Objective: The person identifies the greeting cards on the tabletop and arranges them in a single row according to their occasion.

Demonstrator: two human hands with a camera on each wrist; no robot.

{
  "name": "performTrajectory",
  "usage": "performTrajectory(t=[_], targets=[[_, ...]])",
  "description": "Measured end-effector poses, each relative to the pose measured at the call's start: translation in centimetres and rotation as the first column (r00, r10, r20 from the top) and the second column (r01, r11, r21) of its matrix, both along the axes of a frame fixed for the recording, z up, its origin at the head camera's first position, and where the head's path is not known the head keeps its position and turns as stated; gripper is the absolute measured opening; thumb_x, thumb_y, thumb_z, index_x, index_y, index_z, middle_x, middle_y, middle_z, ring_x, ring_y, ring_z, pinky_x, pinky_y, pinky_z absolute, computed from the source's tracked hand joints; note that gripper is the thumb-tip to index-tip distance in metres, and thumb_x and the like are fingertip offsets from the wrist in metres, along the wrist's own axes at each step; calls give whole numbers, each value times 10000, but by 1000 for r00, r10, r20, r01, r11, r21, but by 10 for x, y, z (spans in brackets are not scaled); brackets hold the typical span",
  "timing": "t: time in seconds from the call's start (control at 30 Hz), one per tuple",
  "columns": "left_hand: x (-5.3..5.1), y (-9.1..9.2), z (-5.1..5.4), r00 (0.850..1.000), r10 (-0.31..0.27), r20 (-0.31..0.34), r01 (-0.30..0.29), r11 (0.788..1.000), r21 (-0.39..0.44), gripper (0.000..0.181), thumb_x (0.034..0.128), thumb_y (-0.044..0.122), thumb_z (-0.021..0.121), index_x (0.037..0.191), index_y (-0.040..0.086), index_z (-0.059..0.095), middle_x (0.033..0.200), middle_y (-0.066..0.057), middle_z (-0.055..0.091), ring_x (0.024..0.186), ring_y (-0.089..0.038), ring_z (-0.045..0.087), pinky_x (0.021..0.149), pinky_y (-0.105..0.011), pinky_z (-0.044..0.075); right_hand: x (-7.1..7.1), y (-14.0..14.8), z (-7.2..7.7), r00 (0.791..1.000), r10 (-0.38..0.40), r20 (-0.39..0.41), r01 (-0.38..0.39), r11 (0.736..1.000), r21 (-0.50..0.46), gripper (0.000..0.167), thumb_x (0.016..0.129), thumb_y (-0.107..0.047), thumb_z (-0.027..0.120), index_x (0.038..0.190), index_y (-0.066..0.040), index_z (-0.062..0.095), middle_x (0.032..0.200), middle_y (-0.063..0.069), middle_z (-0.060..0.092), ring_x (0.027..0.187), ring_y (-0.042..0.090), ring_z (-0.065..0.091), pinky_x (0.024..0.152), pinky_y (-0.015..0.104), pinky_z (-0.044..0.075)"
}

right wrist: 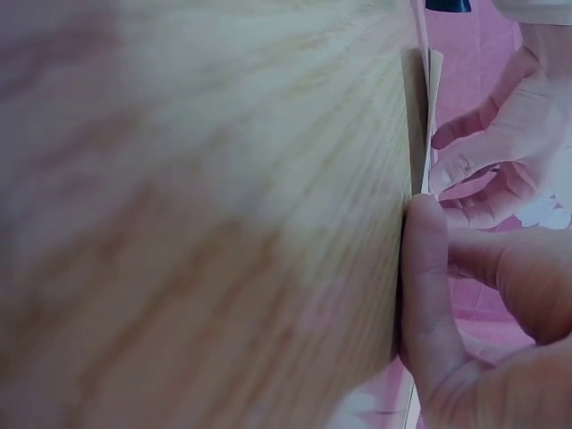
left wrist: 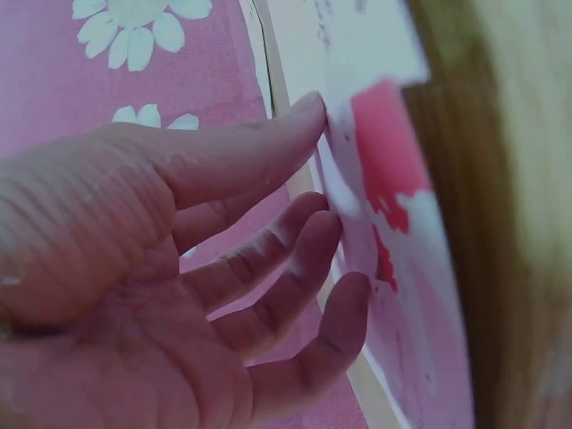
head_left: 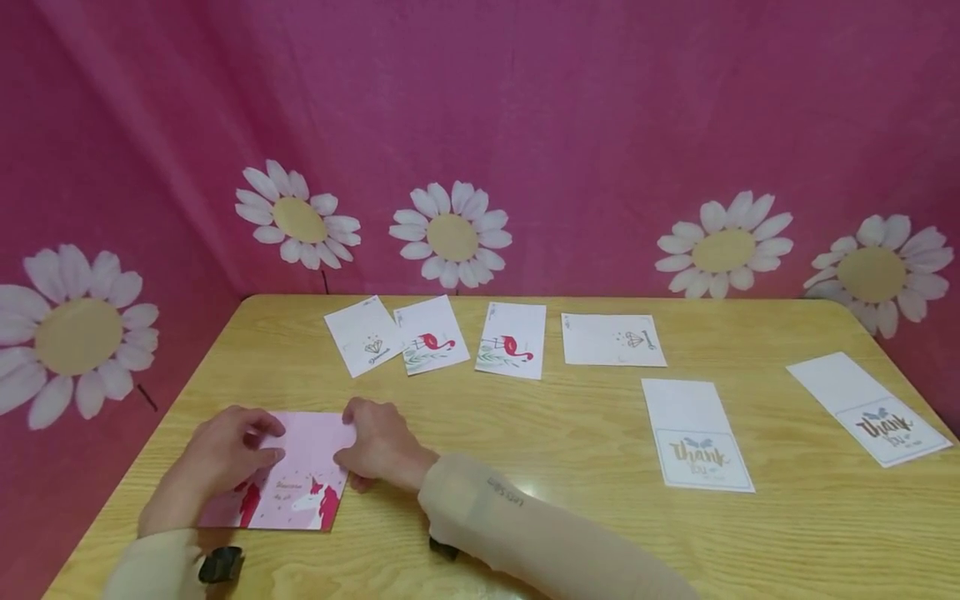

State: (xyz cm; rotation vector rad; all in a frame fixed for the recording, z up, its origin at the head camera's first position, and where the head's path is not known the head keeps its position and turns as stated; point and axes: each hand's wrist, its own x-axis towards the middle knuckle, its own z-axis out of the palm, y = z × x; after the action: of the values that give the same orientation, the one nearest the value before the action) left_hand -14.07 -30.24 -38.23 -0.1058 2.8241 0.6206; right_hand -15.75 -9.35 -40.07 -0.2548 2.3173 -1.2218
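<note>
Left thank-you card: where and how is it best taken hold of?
Probably by its near edge, coming from the person's side: the card looks flat on the table, leaving only edges to pinch, and bare wood lies before that one.

Left hand [head_left: 221, 458] and right hand [head_left: 381, 442] — near each other, fingers [left wrist: 288, 284] bent.

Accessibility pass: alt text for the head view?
A person's left hand and right hand touch a pink unicorn card on a wooden table. Six white cards lie beyond it and to its right; behind is a pink daisy-print backdrop.
</note>
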Motion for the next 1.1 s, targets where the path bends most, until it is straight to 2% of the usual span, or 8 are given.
performTrajectory(t=[0.33, 0.47, 0.57, 0.67, 0.77, 0.83, 1.0, 1.1], targets=[[0, 8, -1, 997, -63, -53, 62, 998, -28, 315, 877, 57, 770, 1182, 14, 704, 1097, -212, 631, 971, -324, 598, 862, -526, 533, 1, 2, 2, 998, 57, -40, -54, 997, 60, 455, 896, -75, 763, 1317, -54, 593, 706, 42, 622, 430, 135, 576, 417, 201, 468], [0, 10, 1, 996, -74, -55, 72, 997, -38, 308, 876, 46, 766, 1176, 12, 706, 1094, -214, 643, 956, -316, 597, 856, -524, 532, 0, 5, 4, 978, 166, -125, -142, 973, 182, 434, 902, -179, 771, 1305, -88, 637, 872, 17, 693, 629, 110, 621, 597, 200, 520], [-2, 11, 2, 996, -79, -41, 77, 996, -42, 302, 877, 40, 762, 1171, 9, 701, 1106, -222, 651, 960, -321, 596, 863, -529, 532, 1, 8, 7, 934, 299, -197, -225, 918, 328, 293, 906, -264, 766, 1157, -139, 684, 908, -29, 672, 759, 110, 585, 692, 210, 496], [-3, 12, 3, 996, -79, -28, 78, 996, -48, 298, 879, 37, 759, 1168, 7, 696, 1115, -227, 651, 970, -327, 596, 872, -534, 531, 2, 15, 9, 865, 434, -252, -291, 844, 451, 149, 921, -280, 737, 999, -178, 662, 823, -49, 621, 767, 117, 549, 656, 237, 458], [-3, 12, 3, 997, -79, -23, 78, 996, -47, 298, 880, 37, 756, 1169, 4, 693, 1115, -226, 651, 967, -323, 594, 873, -532, 529, 1, 25, 11, 805, 511, -303, -307, 795, 523, 108, 937, -265, 711, 1024, -213, 672, 869, -34, 584, 820, 146, 507, 641, 266, 428], [-2, 12, 3, 996, -82, -26, 80, 996, -48, 297, 877, 38, 756, 1166, 2, 695, 1105, -219, 654, 960, -315, 595, 872, -528, 528, -1, 32, 12, 769, 547, -331, -300, 765, 570, 184, 947, -274, 695, 1129, -247, 690, 975, -17, 575, 890, 162, 470, 649, 271, 429], [-3, 10, 5, 997, -79, -3, 79, 996, -41, 314, 887, 69, 757, 1187, 8, 688, 1109, -207, 646, 972, -311, 580, 870, -515, 524, -6, 50, 11, 732, 583, -351, -281, 729, 624, 327, 959, -334, 682, 1284, -299, 675, 1115, 21, 532, 977, 190, 426, 673, 273, 426], [-5, 10, 7, 996, -82, 25, 83, 996, -44, 328, 896, 97, 748, 1205, 13, 680, 1109, -192, 644, 973, -306, 563, 842, -466, 523, -11, 60, 10, 714, 589, -377, -279, 734, 619, 316, 955, -344, 691, 1265, -282, 684, 1096, 21, 531, 969, 189, 428, 695, 280, 416]])
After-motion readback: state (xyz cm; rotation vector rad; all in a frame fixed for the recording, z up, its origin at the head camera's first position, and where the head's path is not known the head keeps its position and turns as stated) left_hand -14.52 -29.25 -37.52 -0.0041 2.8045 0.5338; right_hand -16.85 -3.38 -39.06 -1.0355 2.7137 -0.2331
